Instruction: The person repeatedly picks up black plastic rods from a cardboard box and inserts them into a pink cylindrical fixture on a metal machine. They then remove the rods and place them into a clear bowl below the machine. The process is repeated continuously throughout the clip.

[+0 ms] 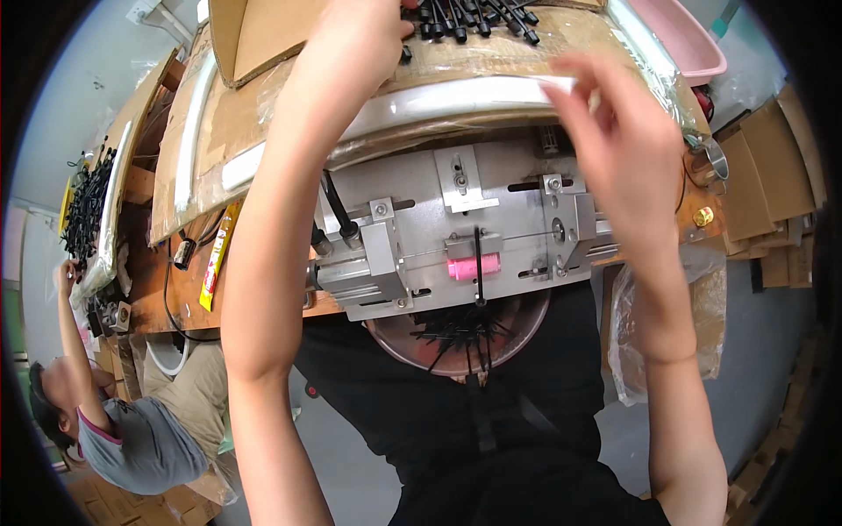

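Note:
My left hand [364, 35] reaches to the far edge of the work surface, beside a pile of black rods with thick end caps [460, 19]. Its fingers are mostly hidden behind the hand. Over the right end of the metal fixture [509, 210], my right hand [624, 145] hangs blurred, thumb and forefinger apart, with nothing clearly held. A single black rod [478, 263] lies across the fixture's middle, over a pink block [463, 267]. Below the fixture, a reddish bowl [383, 340] on my lap holds several more black rods [474, 333].
Cardboard with white strips [456, 95] covers the raised shelf behind the fixture. A yellow packet [216, 263] lies at the left on the wooden bench [158, 289]. At the far left a co-worker [145, 438] reaches to another black pile [83, 206]. Boxes [754, 175] stand right.

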`<state>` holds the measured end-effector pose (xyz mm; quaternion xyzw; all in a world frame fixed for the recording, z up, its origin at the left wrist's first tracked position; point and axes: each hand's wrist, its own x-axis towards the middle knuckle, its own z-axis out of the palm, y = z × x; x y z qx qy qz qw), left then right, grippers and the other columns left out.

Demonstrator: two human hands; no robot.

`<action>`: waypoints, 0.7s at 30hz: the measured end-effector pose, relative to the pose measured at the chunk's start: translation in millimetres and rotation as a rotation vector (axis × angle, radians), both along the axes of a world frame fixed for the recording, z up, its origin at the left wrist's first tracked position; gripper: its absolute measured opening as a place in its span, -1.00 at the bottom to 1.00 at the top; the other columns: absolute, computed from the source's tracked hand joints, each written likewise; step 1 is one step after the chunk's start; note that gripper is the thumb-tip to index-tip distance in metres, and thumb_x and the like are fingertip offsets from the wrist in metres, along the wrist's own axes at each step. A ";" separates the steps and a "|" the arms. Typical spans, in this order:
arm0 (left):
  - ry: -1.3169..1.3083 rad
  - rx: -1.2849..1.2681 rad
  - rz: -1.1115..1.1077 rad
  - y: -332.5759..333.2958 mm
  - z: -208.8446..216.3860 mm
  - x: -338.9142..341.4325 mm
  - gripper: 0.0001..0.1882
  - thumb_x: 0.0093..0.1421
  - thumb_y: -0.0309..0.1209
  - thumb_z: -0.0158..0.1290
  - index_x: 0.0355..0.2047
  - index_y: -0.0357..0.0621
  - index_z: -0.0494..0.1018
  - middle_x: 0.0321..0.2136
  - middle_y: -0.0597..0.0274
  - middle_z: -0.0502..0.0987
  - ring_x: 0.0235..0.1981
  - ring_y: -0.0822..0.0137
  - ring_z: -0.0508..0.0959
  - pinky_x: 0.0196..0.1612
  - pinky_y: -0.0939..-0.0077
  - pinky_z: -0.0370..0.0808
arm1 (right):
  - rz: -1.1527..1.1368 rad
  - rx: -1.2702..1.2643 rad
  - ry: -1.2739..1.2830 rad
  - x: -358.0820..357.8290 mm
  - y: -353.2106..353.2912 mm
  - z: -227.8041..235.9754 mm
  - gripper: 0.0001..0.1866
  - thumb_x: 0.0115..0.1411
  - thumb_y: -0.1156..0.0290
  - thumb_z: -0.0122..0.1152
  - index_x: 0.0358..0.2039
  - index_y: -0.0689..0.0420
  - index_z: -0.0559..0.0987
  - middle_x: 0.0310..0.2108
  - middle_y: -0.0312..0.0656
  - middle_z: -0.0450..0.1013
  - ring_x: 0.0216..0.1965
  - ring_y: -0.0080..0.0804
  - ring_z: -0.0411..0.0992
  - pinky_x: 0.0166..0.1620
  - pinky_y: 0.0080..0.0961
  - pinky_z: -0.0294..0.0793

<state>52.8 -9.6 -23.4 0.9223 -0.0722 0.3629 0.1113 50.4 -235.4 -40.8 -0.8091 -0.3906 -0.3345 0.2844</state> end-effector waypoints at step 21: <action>0.291 -0.007 0.074 -114.9 -90.6 -201.7 -0.28 -0.04 -0.63 0.09 0.22 -0.38 0.28 -0.29 0.19 0.38 -0.38 0.30 0.38 -0.29 0.46 0.37 | 0.555 0.556 0.738 46.7 -20.1 67.8 -0.78 0.24 0.41 0.21 -0.17 0.27 0.57 -0.43 -0.23 0.48 -0.43 -0.59 0.42 -0.37 -0.75 0.45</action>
